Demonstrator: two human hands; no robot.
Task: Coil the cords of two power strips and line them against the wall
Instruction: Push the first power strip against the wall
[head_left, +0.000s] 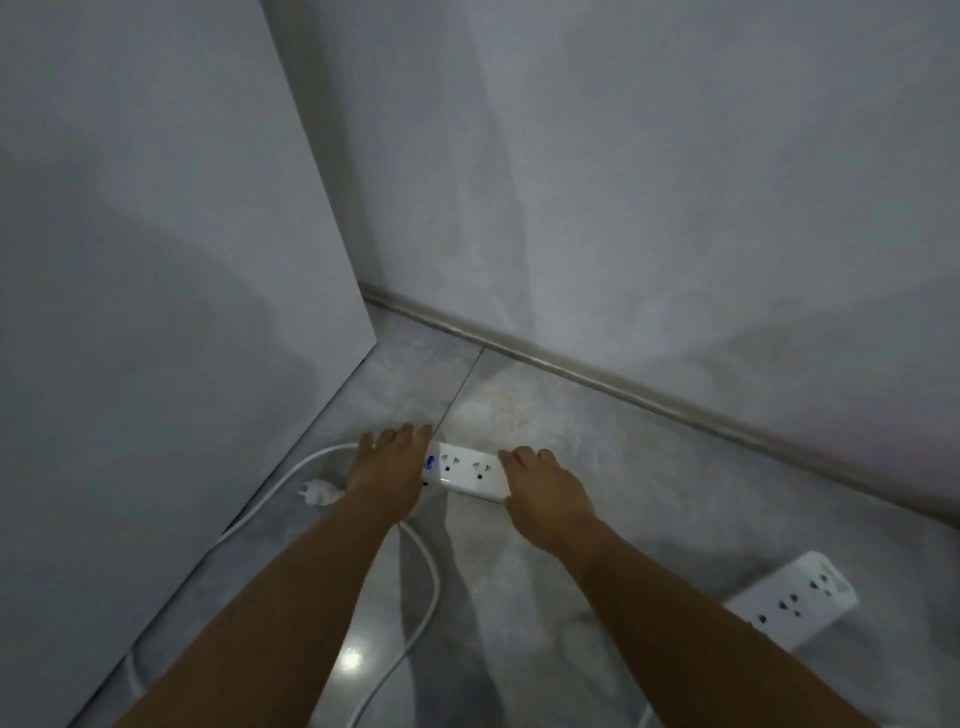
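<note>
A white power strip (467, 467) lies flat on the grey tiled floor, a short way out from the wall's baseboard (597, 374). My left hand (387, 467) rests on its left end and my right hand (548, 491) covers its right end. Its white cord (423, 587) loops loosely across the floor under my left forearm, and the white plug (318, 492) lies left of my left hand. A second white power strip (795, 600) lies at an angle on the floor at the lower right, beside my right forearm; its cord is mostly hidden.
A tall white panel (156, 312) stands on the left, its bottom edge running diagonally along the floor. The grey wall (649, 182) fills the back. Bare floor tiles (519, 395) stretch between the strip and the baseboard.
</note>
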